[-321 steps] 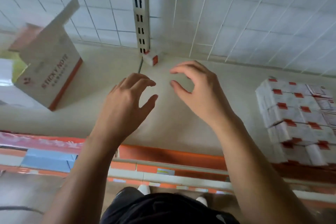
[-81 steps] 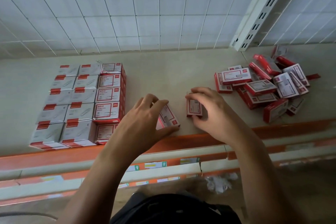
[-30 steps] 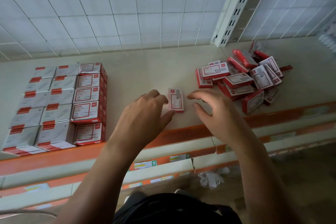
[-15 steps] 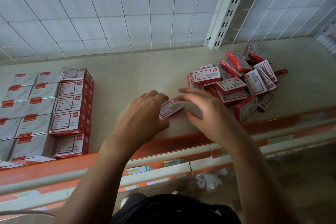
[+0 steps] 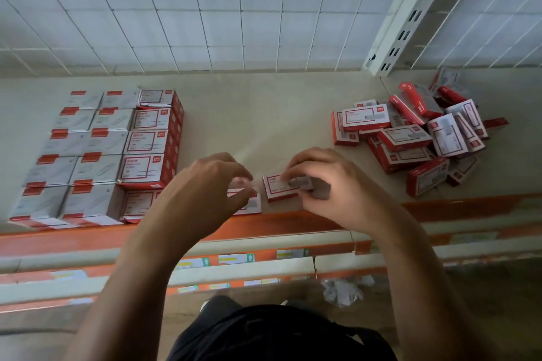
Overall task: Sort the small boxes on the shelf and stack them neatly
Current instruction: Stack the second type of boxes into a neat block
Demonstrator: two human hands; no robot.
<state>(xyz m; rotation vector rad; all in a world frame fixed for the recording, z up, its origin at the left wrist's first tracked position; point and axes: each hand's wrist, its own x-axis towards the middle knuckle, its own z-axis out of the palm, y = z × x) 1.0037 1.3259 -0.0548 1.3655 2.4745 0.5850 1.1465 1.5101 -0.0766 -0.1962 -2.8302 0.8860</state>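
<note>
Mid-sort now: our right hand [image 5: 319,184] pinches a small box [image 5: 277,187] at the shelf [image 5: 264,114] front; left hand [image 5: 205,184] hovers curled over a blurred second box [image 5: 249,204]. Gripping it? We can't tell. Next we likely square both, then raid the loose pile [image 5: 410,138].

A white wire grid [image 5: 201,10] stands behind, a slotted upright [image 5: 410,9] at right (crumpled plastic [image 5: 341,291] on the floor below).

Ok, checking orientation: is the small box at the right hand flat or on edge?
Flat: the small red-and-white cardboard box, pinched by the right hand, shows its broad label face upward.
</note>
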